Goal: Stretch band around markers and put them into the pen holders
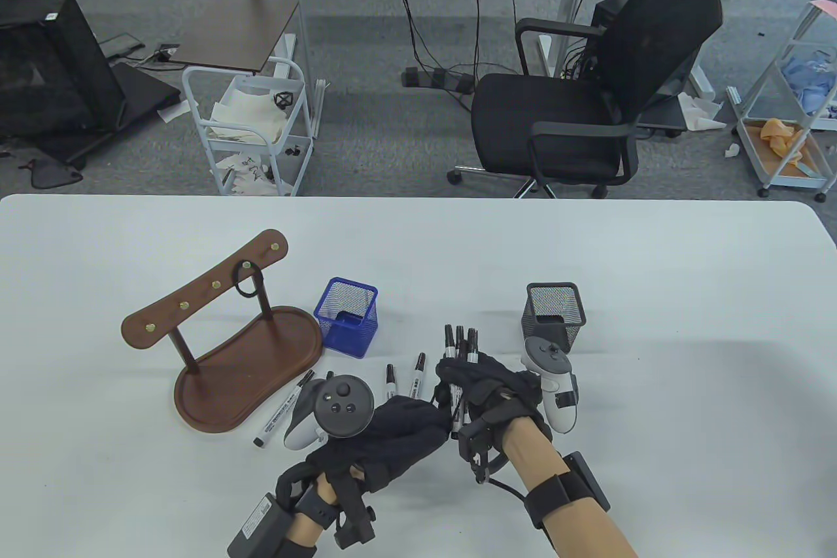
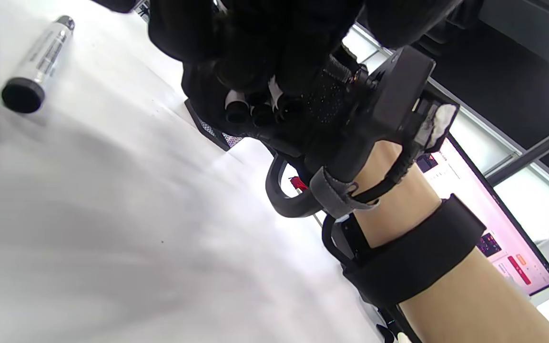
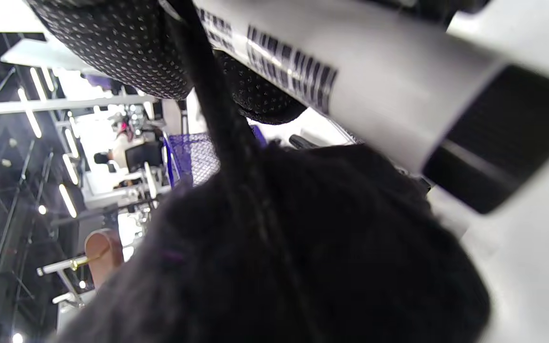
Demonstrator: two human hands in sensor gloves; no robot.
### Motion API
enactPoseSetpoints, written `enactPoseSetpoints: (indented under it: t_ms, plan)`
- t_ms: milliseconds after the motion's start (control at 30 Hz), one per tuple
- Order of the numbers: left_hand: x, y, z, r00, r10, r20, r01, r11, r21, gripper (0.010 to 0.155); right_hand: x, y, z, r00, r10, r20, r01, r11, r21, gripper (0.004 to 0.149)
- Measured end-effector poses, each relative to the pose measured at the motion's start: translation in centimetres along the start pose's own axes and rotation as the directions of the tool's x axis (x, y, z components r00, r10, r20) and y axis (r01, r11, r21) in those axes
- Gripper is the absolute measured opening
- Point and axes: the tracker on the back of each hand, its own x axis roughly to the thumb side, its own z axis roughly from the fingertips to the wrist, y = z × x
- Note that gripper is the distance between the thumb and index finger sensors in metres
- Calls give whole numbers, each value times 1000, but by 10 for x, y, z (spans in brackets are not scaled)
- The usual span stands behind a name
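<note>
My right hand (image 1: 487, 391) grips a bundle of several black-capped white markers (image 1: 460, 343), caps pointing away from me. A black elastic band (image 3: 212, 95) runs taut across one marker's barrel (image 3: 350, 81) and down into my left glove (image 3: 303, 247). My left hand (image 1: 409, 420) is curled at the bundle's near end and pinches that band. The left wrist view shows the bundle's butt ends (image 2: 255, 112) inside the right glove. The blue mesh pen holder (image 1: 346, 316) stands left of the bundle, and the black mesh pen holder (image 1: 554, 313) stands right of it.
Three loose markers lie on the white table (image 1: 654, 322): one (image 1: 284, 411) beside the wooden hook rack (image 1: 222, 348), and two (image 1: 390, 381) (image 1: 416, 375) near the blue holder. A spare black band (image 1: 247, 280) hangs on a rack hook. An office chair (image 1: 588, 93) stands beyond the table.
</note>
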Motion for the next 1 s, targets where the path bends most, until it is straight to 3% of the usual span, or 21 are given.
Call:
enactPoseSetpoints:
  t_ms: [200,367,633,1000]
  plan:
    - [-8,7,5,997,82,-13,-82,996,41,63,5,-2,6,995,78,58,-79,997,23,45]
    - [-14,7,4,990,138,-23,-137,989,48,68,10,1,16,959,234,160,-232,972,-33,45]
    - [-19,11,8,972,236,-13,-233,965,122,67,8,2,23,920,326,218,-314,945,-87,45]
    - [-13,15,13,982,189,11,-189,968,168,66,12,5,27,915,316,249,-308,949,-72,45]
